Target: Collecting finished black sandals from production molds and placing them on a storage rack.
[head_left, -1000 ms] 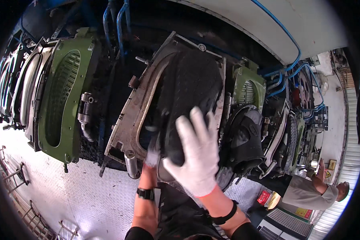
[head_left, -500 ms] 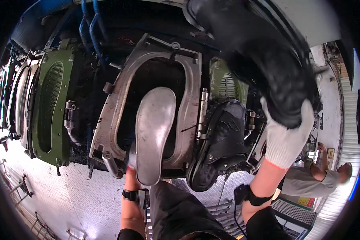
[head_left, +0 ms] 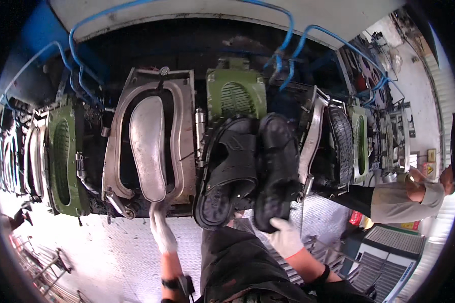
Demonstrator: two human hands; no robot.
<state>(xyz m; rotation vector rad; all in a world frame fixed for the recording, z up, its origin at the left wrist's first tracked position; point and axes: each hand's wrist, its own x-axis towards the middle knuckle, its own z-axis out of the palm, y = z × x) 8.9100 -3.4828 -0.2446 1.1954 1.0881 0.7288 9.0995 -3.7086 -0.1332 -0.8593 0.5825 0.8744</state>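
My right hand (head_left: 286, 239), in a white knit glove, grips the heel end of a black sandal (head_left: 277, 177). A second black strap sandal (head_left: 232, 166) lies to its left, toe end over a green mold plate (head_left: 236, 96). My left hand (head_left: 163, 232), also gloved, is at the lower end of a silver metal shoe last (head_left: 147, 146). Its fingers are pressed together against that end, their tips partly hidden. The last sits within the foot-shaped opening of a metal mold frame (head_left: 183, 151).
Left stands another green mold plate (head_left: 60, 156), with more molds beyond. To the right, a mold holds a dark treaded sole (head_left: 341, 146). Blue bent tubes (head_left: 182, 2) arch above. A person in a grey shirt (head_left: 397, 204) stands at right, near a grey slatted unit (head_left: 389, 252).
The sandal in my right hand has come down from the upper right to beside the other sandal. The metal last has settled into its frame. My view has shifted rightward.
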